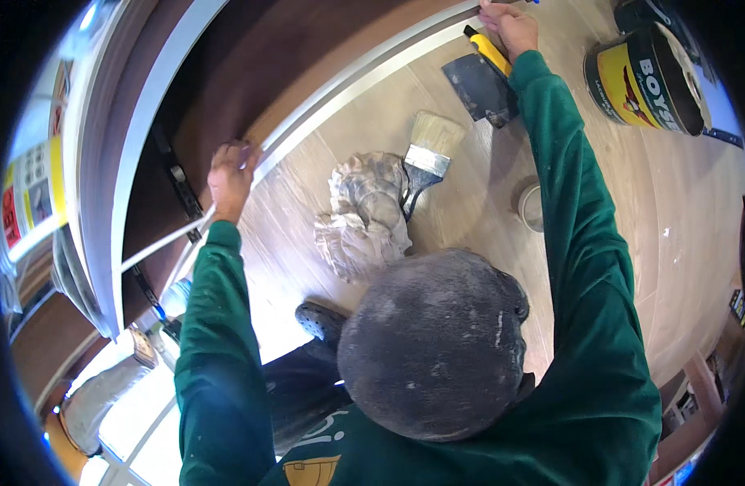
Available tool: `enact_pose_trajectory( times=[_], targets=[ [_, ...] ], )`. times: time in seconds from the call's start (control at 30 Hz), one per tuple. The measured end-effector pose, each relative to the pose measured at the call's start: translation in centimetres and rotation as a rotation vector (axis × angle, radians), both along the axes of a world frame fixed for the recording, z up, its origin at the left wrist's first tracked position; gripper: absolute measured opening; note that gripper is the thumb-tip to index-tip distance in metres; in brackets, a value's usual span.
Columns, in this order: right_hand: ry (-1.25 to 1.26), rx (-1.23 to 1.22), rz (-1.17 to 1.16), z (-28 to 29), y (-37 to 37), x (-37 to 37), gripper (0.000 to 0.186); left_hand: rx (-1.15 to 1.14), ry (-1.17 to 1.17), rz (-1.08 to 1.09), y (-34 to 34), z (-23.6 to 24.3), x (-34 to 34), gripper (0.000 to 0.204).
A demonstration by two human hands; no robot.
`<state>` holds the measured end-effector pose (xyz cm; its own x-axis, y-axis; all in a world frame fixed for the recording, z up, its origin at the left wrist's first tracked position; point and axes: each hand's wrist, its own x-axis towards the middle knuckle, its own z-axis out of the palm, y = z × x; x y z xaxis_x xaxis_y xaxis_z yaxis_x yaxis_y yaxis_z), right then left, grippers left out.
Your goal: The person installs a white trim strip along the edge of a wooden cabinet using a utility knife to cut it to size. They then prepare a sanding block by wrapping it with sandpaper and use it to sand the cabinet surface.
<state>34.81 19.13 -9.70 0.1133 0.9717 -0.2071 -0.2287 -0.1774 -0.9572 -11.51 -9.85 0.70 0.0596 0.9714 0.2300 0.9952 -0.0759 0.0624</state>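
Observation:
My left hand [233, 180] is closed at the long white strip [340, 89], fingers curled on its edge beside a dark brown panel [251, 65]. At the strip's upper end, my right hand [508, 28] grips it with bent fingers. Just under that hand lie a yellow-handled utility knife [487, 50] and a dark, smeared putty scraper [470, 89]. A paintbrush [433, 138] lies beside a crumpled, stained cloth [360, 211] on the wood-look floor [291, 267].
A yellow-and-black paint can [636, 77] stands at upper right. A small round container [528, 206] is by my right arm. Black rails [176, 182] line the cabinet at left. My dusty knee [429, 340] and clog [316, 320] are below.

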Motion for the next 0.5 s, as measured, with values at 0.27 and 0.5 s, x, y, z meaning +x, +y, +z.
enact_pose_trajectory(
  times=[0.27,0.5],
  targets=[
    [-0.162,0.024,0.295,3.8,-6.3,-5.5,0.019,-0.172,-0.094,0.357,-3.6,6.4,-0.6,0.029],
    [-0.007,0.006,0.297,4.5,-7.1,-10.2,0.019,-0.078,-0.184,0.334,-10.6,14.6,1.5,0.028]
  ],
)
